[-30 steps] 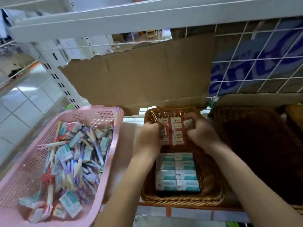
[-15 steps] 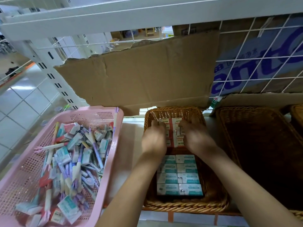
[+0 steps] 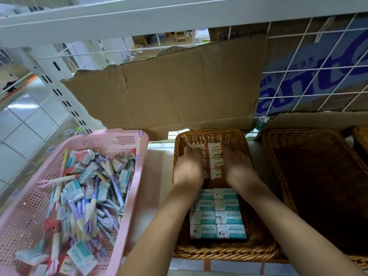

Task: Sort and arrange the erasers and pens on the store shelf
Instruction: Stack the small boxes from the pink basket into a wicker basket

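Note:
A small wicker basket (image 3: 260, 250) on the shelf holds red 2B erasers (image 3: 215, 162) stacked at its far end and teal erasers (image 3: 217, 214) in two neat columns at its near end. My left hand (image 3: 188, 168) presses with flat fingers against the left side of the red erasers. My right hand (image 3: 237, 168) presses against their right side the same way. The two hands flank the red stack and hide part of it. A pink plastic basket (image 3: 127, 216) at the left holds a mixed heap of pens and erasers (image 3: 87, 196).
A larger empty wicker basket (image 3: 282, 176) stands right of the small one, with another at the far right edge. A torn cardboard sheet (image 3: 169, 92) and a white wire grid back the shelf. A white shelf board runs overhead. Tiled floor lies at the left.
Both hands have slid toward the far end of the basket and flattened along the sides of the red erasers, which now sit in a tighter stack. The view has tilted slightly.

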### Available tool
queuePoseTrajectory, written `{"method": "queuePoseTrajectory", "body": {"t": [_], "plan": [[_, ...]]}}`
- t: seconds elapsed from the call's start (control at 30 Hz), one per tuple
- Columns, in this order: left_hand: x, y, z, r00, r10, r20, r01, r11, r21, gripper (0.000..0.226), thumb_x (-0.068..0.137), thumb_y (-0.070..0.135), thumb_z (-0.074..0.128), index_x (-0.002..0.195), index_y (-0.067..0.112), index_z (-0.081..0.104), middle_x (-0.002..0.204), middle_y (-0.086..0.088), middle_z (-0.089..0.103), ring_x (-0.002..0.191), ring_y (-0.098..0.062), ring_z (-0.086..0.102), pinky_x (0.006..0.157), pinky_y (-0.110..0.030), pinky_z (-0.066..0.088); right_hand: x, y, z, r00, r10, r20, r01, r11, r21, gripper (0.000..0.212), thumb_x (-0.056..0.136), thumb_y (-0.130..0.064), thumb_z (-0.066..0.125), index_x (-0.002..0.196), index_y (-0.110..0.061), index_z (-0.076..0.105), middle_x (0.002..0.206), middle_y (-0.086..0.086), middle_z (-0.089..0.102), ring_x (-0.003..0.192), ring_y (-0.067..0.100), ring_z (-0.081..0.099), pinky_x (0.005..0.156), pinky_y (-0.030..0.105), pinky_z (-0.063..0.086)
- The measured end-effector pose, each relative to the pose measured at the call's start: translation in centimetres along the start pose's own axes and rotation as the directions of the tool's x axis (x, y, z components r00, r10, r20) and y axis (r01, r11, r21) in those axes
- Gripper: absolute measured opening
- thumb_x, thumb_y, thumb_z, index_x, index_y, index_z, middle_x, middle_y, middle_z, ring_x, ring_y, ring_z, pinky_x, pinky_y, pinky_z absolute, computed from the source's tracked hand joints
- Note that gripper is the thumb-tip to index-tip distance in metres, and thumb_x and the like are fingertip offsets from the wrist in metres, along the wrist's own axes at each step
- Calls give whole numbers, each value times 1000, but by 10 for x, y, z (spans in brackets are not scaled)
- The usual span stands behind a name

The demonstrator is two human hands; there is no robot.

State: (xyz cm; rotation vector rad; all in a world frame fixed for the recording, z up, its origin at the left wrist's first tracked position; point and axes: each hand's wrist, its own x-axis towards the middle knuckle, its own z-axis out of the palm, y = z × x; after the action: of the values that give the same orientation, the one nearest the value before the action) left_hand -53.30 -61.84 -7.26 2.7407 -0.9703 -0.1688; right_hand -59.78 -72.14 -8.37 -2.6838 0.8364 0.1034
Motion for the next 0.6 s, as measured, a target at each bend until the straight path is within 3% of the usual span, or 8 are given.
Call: {"method": "queuePoseTrajectory", "body": {"t": [0.2,0.43,0.5,0.6], "plan": [[-2,2,-1,999,-37,20,38,999,-21,37,92,5,47,128,7,42,128,-13,42,106,-31,55,84,-33,47,7,-7,-9,985,129,114,-135,989,52,54,97,-21,46,144,-12,23,137,18,43,124,35,45,99,41,40],[-3,1,-3,999,-36,37,36,999,-4,41,92,5,47,132,6,39,129,-15,41,109,-32,54,86,-35,47,2,-9,-15,984,148,101,-155,986,60,52,97,-18,46,143,-8,24,134,19,47,121,34,49,96,40,42],[-8,0,-4,999,-11,36,10,1000,14,41,93,7,44,134,6,38,127,-15,44,109,-32,53,86,-34,46,-6,-10,-18,994,99,34,-100,995,25,52,97,-15,44,144,-5,22,130,18,49,116,31,52,94,37,43],[-19,-5,-19,999,-7,-54,9,1000,24,25,93,9,47,118,10,49,116,-11,52,105,-30,56,76,-32,42,-20,-22,-27,996,-43,-80,45,999,22,28,96,-17,46,123,-8,45,109,8,55,99,23,55,80,30,45]]}}
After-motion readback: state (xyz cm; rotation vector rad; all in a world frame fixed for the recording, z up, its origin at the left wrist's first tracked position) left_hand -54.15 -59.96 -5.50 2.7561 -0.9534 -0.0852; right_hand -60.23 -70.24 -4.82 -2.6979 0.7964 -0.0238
